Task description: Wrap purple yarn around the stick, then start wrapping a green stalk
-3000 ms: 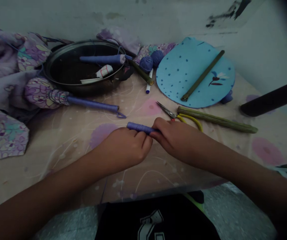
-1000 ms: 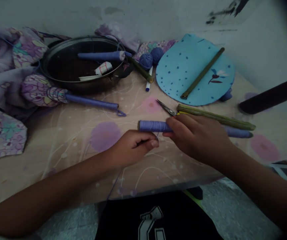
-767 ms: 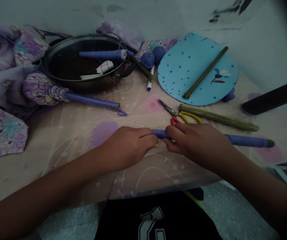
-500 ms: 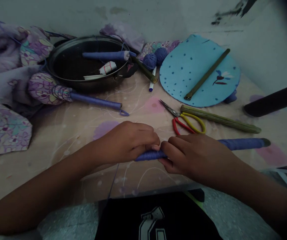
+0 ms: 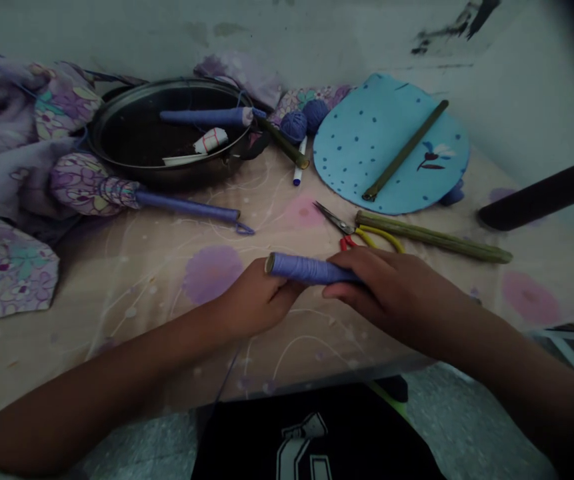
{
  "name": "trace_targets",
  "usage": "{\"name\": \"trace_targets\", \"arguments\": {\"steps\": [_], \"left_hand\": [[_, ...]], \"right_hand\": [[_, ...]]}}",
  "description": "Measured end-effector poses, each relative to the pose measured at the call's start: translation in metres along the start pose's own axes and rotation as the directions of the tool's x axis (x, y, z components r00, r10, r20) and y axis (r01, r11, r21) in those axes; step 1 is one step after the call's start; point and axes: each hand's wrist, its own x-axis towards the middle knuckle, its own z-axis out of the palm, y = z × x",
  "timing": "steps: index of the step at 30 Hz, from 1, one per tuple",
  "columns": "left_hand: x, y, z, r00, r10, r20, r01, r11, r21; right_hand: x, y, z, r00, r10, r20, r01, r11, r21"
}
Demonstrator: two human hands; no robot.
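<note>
A stick wound with blue-violet yarn [image 5: 311, 268] is held a little above the table, its bare round end pointing left toward me. My right hand [image 5: 391, 283] is closed around its middle, the thumb along the lower side. My left hand [image 5: 261, 300] is at the left end, its fingers curled behind the stick and partly hidden by it. From beneath the left hand a thin yarn strand [image 5: 227, 377] runs down past the table edge. Just beyond my right hand lie long-nosed scissors with red and yellow handles [image 5: 339, 223], partly covered by it.
A bare green stick [image 5: 434, 238] lies behind my right hand. Farther back are a round blue cloth [image 5: 347, 153] with another stick on it, yarn balls [image 5: 294, 126], a marker [image 5: 300, 163] and a black pan [image 5: 167, 167]. Left lies a yarn-wound handle [image 5: 187, 205] with floral fabric [image 5: 11, 273].
The wound stick has been raised and turned, so its left end now shows in front of my left hand. My left hand has dropped lower behind it; my right hand keeps its hold.
</note>
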Motion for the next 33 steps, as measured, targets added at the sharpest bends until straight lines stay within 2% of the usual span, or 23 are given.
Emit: {"name": "trace_targets", "arguments": {"steps": [2,3,6,9,11,13,15,18,21,23,25,27,30,33], "left_hand": [[-0.003,0.003,0.004,0.997,0.078,0.016,-0.080,0.965,0.249],[-0.005,0.004,0.005,0.992,0.118,0.052,-0.129,0.920,0.371],[-0.009,0.010,0.006,0.962,0.193,0.192,-0.272,0.698,0.663],[-0.010,0.017,0.000,0.912,0.237,0.334,-0.409,0.487,0.772],[-0.008,0.023,-0.008,0.888,0.254,0.382,-0.458,0.431,0.778],[-0.005,0.029,-0.018,0.890,0.195,0.412,-0.454,0.467,0.759],[-0.002,0.034,-0.028,0.891,0.140,0.432,-0.436,0.529,0.728],[0.004,0.033,-0.038,0.893,0.096,0.440,-0.374,0.702,0.606],[0.011,0.021,-0.042,0.897,0.085,0.434,-0.235,0.923,0.304],[0.014,0.011,-0.042,0.893,0.072,0.444,-0.100,0.994,0.041],[0.016,0.003,-0.040,0.883,0.019,0.470,0.058,0.987,-0.150],[0.017,-0.001,-0.038,0.873,-0.024,0.487,0.178,0.945,-0.273],[0.016,-0.003,-0.034,0.873,-0.039,0.486,0.253,0.888,-0.384],[0.014,-0.005,-0.033,0.884,-0.084,0.460,0.315,0.834,-0.453]], "right_hand": [[0.002,0.006,0.002,0.995,0.097,0.020,-0.097,0.995,-0.002],[0.003,0.008,0.004,0.990,0.135,0.040,-0.135,0.991,-0.006],[0.005,0.009,0.010,0.982,0.136,0.135,-0.134,0.991,-0.025],[0.007,0.004,0.015,0.974,0.061,0.218,-0.048,0.997,-0.063],[0.007,0.000,0.016,0.961,0.019,0.274,0.001,0.997,-0.072],[0.006,-0.005,0.016,0.948,-0.027,0.317,0.048,0.997,-0.059],[0.006,-0.011,0.016,0.946,-0.092,0.311,0.110,0.993,-0.041],[0.005,-0.018,0.014,0.946,-0.221,0.238,0.231,0.973,-0.015],[0.002,-0.023,0.010,0.950,-0.276,0.149,0.279,0.960,0.003],[-0.001,-0.024,0.007,0.956,-0.279,0.094,0.276,0.960,0.042],[-0.005,-0.023,0.005,0.961,-0.273,0.053,0.266,0.958,0.109],[-0.009,-0.022,0.004,0.958,-0.286,0.019,0.280,0.947,0.155],[-0.012,-0.019,0.003,0.949,-0.313,-0.034,0.315,0.939,0.136],[-0.013,-0.018,0.000,0.956,-0.262,-0.132,0.274,0.958,0.081]]}}
